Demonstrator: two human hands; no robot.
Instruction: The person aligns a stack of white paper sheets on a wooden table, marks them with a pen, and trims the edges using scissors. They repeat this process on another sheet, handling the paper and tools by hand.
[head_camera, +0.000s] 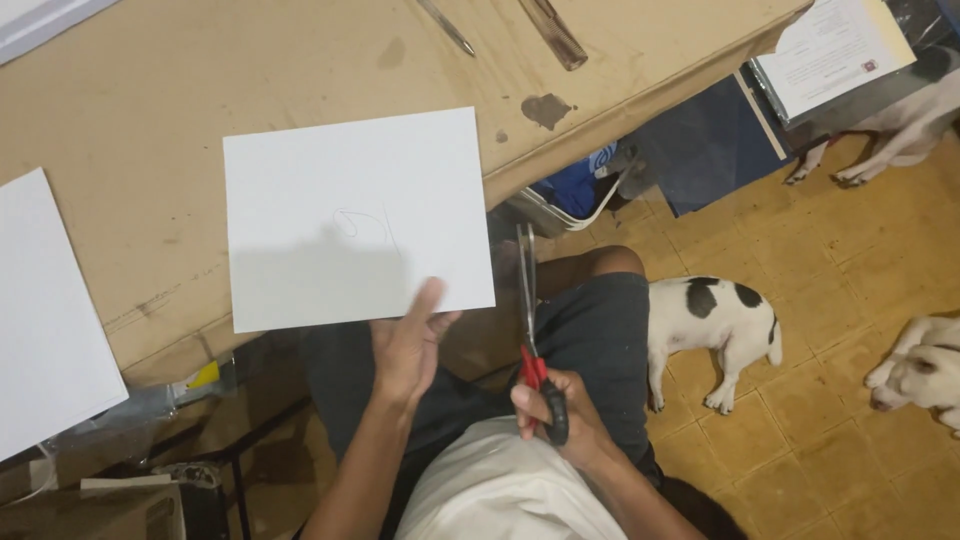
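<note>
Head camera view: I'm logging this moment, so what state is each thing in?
White sheet: flat on the table, near edge overhanging, faint pencil line on it.
Left hand: open, thumb on the sheet's near edge.
Right hand: closed around the scissors' handles.
Scissors: blades nearly together, pointing up, clear of the sheet.
Cardboard-covered table: stained.
Spotted dog: standing beside the person's leg.

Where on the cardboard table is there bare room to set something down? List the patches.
Bare cardboard lies above the middle white sheet, left of the two tools. A strip runs between that sheet and the left white sheet. The near edge is crowded: left hand on the sheet, scissors in the right hand.
</note>
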